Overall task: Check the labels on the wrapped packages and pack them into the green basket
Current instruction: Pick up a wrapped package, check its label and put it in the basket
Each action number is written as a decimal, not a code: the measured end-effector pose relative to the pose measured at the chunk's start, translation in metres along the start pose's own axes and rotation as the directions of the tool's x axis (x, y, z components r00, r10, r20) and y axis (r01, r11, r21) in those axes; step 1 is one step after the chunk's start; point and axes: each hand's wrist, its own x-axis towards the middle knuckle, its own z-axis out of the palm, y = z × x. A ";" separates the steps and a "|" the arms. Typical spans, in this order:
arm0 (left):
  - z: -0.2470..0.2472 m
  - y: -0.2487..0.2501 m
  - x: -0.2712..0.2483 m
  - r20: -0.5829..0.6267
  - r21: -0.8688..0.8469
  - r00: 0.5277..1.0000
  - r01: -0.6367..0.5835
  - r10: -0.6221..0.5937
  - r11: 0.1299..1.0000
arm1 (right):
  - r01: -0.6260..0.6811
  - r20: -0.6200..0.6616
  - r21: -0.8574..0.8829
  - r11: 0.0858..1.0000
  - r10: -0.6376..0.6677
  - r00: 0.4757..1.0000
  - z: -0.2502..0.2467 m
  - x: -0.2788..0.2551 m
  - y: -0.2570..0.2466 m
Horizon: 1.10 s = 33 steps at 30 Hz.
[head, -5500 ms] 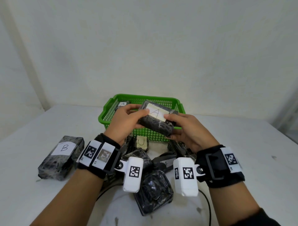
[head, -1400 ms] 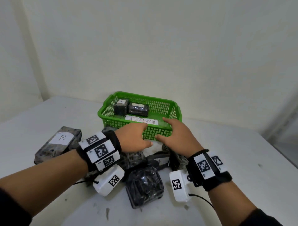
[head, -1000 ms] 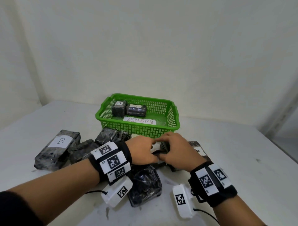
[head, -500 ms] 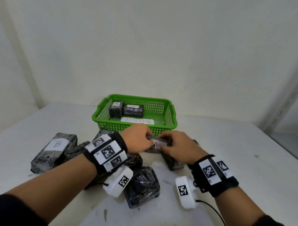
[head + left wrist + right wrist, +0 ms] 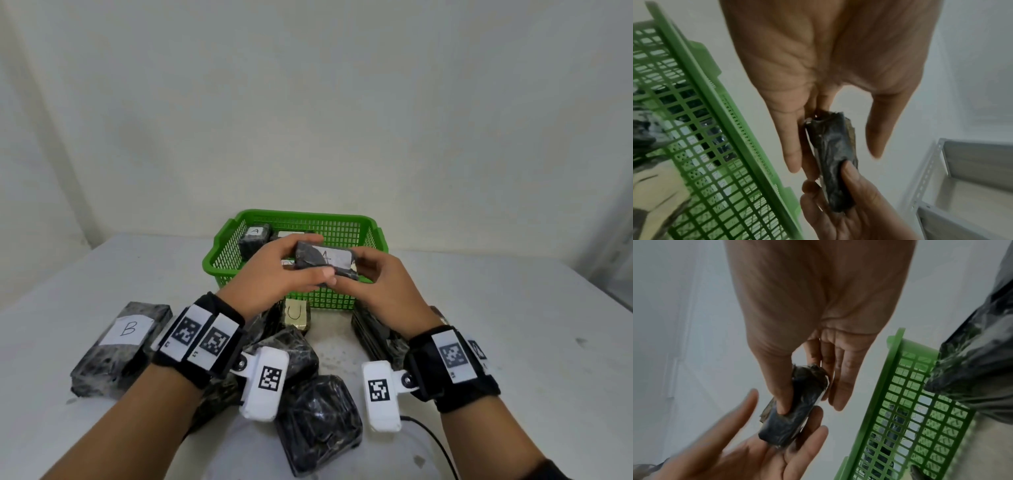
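A small black-wrapped package [image 5: 325, 262] with a white label marked like an A is held up in front of the green basket [image 5: 298, 219]. My left hand [image 5: 291, 270] grips its left end and my right hand [image 5: 373, 284] grips its right end. In the left wrist view the package [image 5: 832, 154] lies against my left fingers [image 5: 791, 146]. The right wrist view has my right thumb [image 5: 781, 399] pressed on the package [image 5: 793, 418]. Inside the basket sit a package labelled A [image 5: 255, 236] and a second package [image 5: 291, 234].
On the white table [image 5: 513, 342] lie more wrapped packages: one labelled B [image 5: 120, 346] at the left, a small one marked U [image 5: 296, 313] before the basket, a black one [image 5: 318, 428] between my wrists, another [image 5: 373, 329] under my right wrist. Metal shelving [image 5: 962, 178] stands at the right.
Both hands have lifted the small package off the pile to basket height, and its label now faces up. Earlier, a package labelled A went into the basket.
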 end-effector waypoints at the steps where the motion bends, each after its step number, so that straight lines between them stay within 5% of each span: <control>1: -0.002 -0.003 -0.001 -0.011 0.014 1.000 -0.023 0.023 1.000 | -0.006 0.000 0.028 1.000 0.006 1.000 0.000 0.002 0.000; 16: -0.004 -0.025 -0.002 -0.086 -0.095 0.988 -0.136 0.128 0.986 | -0.005 -0.057 0.113 0.994 0.011 0.998 0.002 -0.002 0.001; 33: -0.010 -0.025 -0.011 -0.045 -0.236 0.997 -0.070 0.061 0.969 | -0.056 -0.031 0.211 0.976 0.064 0.997 -0.003 -0.014 -0.011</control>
